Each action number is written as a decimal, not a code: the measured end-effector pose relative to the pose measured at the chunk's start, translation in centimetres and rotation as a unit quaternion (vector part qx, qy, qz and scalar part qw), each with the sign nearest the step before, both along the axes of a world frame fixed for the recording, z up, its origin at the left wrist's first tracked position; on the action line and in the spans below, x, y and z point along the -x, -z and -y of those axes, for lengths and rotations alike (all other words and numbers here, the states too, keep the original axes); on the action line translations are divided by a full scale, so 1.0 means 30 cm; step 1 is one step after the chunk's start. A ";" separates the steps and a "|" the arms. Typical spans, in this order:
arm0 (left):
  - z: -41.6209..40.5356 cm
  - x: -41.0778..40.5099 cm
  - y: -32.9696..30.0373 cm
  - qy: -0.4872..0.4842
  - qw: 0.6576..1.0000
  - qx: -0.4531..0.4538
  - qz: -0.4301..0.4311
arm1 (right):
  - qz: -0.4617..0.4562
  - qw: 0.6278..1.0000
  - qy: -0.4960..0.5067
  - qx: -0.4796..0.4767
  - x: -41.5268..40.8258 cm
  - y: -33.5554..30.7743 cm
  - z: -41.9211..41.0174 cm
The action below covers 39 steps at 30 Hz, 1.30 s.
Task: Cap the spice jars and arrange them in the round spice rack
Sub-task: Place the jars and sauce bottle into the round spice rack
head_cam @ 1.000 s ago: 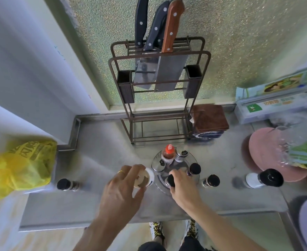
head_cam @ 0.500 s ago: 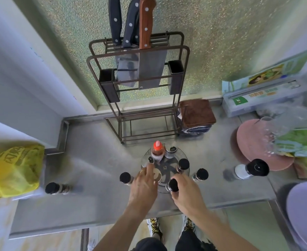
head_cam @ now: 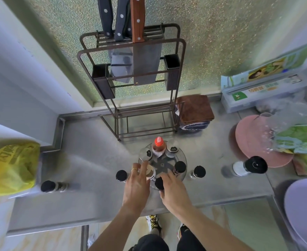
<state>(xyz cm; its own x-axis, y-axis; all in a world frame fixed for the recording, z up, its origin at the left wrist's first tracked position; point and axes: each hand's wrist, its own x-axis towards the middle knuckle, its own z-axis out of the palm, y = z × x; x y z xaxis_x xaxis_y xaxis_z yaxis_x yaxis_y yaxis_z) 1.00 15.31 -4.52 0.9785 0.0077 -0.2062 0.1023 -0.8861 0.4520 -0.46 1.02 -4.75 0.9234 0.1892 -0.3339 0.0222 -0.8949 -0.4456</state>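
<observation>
The clear round spice rack (head_cam: 185,161) stands mid-counter. It holds a red-capped bottle (head_cam: 158,143), two silver-lidded shakers (head_cam: 172,148) and a black-capped jar (head_cam: 179,166). My left hand (head_cam: 136,186) grips an open jar with beige contents (head_cam: 150,173) at the rack's front left slot. At the rack's front edge, my right hand (head_cam: 174,192) pinches another black-capped jar (head_cam: 159,182). Loose black-capped jars stand left of the rack (head_cam: 121,175) and right of it (head_cam: 198,172). A third (head_cam: 53,186) lies on its side far left.
A metal knife rack (head_cam: 131,87) with knives stands behind the spice rack, a folded brown cloth (head_cam: 194,109) beside it. A large black-topped grinder (head_cam: 248,166) lies at the right near a pink plate (head_cam: 248,142). A yellow bag (head_cam: 9,165) sits far left.
My left hand has carried the open jar from left of the rack into its front left slot, uncovering a black-capped jar on the counter. My right hand has stayed on the front jar.
</observation>
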 end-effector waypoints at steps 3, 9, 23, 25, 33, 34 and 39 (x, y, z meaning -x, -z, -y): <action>-0.008 0.018 -0.017 -0.014 1.000 0.008 0.025 | 0.021 1.000 0.010 0.015 0.004 -0.021 0.040; 0.043 0.097 -0.090 0.122 0.991 0.010 0.060 | 0.086 0.992 0.061 0.063 -0.058 -0.066 0.156; 0.032 0.062 -0.016 0.058 0.998 -0.004 0.003 | 0.044 0.999 -0.005 0.013 -0.012 -0.004 0.038; 0.030 0.056 -0.017 0.061 0.998 -0.005 -0.001 | 0.042 0.999 -0.014 0.019 -0.003 0.008 0.028; 0.040 0.091 -0.113 0.053 0.997 -0.047 0.022 | 0.071 0.997 -0.005 0.021 0.017 -0.072 0.103; 0.057 0.092 -0.138 0.059 0.996 -0.040 0.045 | 0.089 0.996 0.015 0.018 0.013 -0.107 0.144; 0.343 0.018 -0.199 0.188 0.975 0.005 0.117 | 0.185 0.964 0.182 0.061 -0.022 -0.178 0.510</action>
